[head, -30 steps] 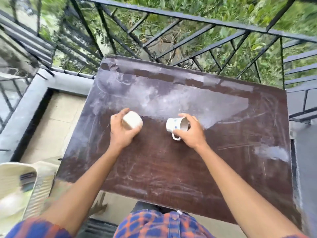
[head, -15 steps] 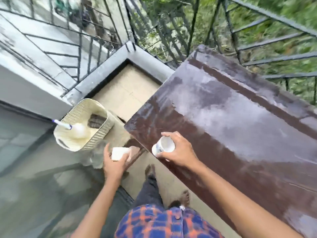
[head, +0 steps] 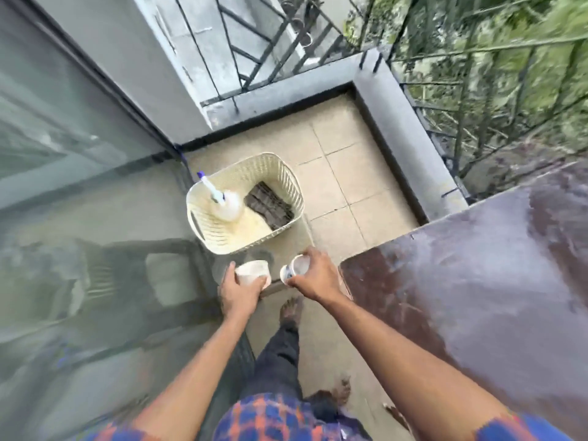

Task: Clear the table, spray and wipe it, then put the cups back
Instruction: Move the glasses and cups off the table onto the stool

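1. We see the left hand (head: 237,292) curled around a white cup (head: 253,272), off the table (head: 477,281), near a basket (head: 288,183).
2. The right hand (head: 318,278) grips a second cup (head: 296,270) just beside it, fingers wrapped over its rim.

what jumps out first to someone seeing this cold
Two white cups held low at centre: the left grip holds the plain cup, the right grip the blue-marked cup. Just beyond stands a cream basket with a spray bottle and dark cloth; the streaky brown table fills the right.
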Action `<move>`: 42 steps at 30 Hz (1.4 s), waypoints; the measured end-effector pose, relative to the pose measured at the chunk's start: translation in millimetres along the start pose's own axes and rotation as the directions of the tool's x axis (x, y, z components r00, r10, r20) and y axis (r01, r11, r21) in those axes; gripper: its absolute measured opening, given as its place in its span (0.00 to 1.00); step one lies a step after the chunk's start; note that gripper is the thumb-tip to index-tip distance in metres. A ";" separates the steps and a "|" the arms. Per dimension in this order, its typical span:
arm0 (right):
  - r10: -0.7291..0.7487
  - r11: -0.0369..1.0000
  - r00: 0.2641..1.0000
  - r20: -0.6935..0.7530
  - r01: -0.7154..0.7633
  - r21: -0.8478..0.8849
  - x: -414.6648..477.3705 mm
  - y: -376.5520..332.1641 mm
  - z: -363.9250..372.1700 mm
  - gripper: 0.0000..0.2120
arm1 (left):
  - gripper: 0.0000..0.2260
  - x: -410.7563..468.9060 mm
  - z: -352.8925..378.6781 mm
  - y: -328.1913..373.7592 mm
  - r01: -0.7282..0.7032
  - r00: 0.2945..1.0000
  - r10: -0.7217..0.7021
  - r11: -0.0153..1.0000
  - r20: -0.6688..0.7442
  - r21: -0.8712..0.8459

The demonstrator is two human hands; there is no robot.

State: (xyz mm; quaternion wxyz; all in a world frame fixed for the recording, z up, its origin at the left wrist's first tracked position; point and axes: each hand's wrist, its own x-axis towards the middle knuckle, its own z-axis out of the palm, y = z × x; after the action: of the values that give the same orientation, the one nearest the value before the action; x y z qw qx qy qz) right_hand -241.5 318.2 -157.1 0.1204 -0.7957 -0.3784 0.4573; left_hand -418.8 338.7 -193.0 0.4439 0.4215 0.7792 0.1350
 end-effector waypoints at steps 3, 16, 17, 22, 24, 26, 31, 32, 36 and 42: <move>0.115 0.993 0.993 -0.031 -0.115 -0.007 34.0 2.9 15.4 0.26 | 0.42 11.7 7.7 2.2 0.036 0.999 -0.037 0.999 -0.009 -0.010; 0.155 0.985 0.988 -0.022 -0.156 -0.079 133.2 14.8 66.0 0.29 | 0.37 37.0 50.5 -10.0 0.011 0.991 -0.013 1.000 -0.130 -0.019; 0.139 0.986 0.990 -0.030 -0.141 -0.088 134.5 14.9 69.7 0.29 | 0.36 38.8 52.5 -11.7 0.004 0.992 -0.006 1.000 -0.128 -0.012; 0.052 0.992 0.998 -0.021 -0.054 -0.118 138.8 15.8 78.1 0.31 | 0.39 46.4 56.8 -17.4 -0.026 0.993 0.031 0.999 -0.114 0.044; 0.085 0.994 0.996 -0.002 -0.085 -0.061 139.9 16.2 75.0 0.34 | 0.40 45.8 55.2 -17.8 -0.033 0.994 0.040 0.997 -0.104 0.071; 0.123 0.992 0.992 0.022 -0.123 0.001 136.4 15.6 70.8 0.38 | 0.41 44.2 50.7 -15.8 -0.031 0.995 0.039 0.997 -0.095 0.077; 0.133 0.988 0.991 0.008 -0.134 0.075 117.2 10.4 55.3 0.27 | 0.31 31.0 30.5 -7.9 -0.057 0.989 0.065 0.997 -0.134 0.059; 0.135 0.985 0.991 0.006 -0.135 0.106 109.9 9.0 51.3 0.23 | 0.27 25.7 23.8 -6.9 -0.082 0.986 0.088 0.995 -0.138 0.052; 0.124 0.967 0.992 -0.010 -0.118 0.226 92.4 1.9 43.2 0.09 | 0.13 19.7 -1.8 -8.6 -0.199 0.962 0.200 0.980 -0.185 0.024; 0.040 0.954 0.995 -0.091 -0.011 0.299 84.3 -26.0 21.3 0.06 | 0.16 38.0 -37.5 20.2 -0.288 0.936 0.266 0.955 -0.231 -0.069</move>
State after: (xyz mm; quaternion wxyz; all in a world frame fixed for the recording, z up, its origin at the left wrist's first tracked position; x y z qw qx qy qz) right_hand -246.9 392.7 -208.6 0.2510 -0.7944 -0.2886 0.4719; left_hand -447.6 386.7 -181.9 0.3527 0.4864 0.7482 0.2816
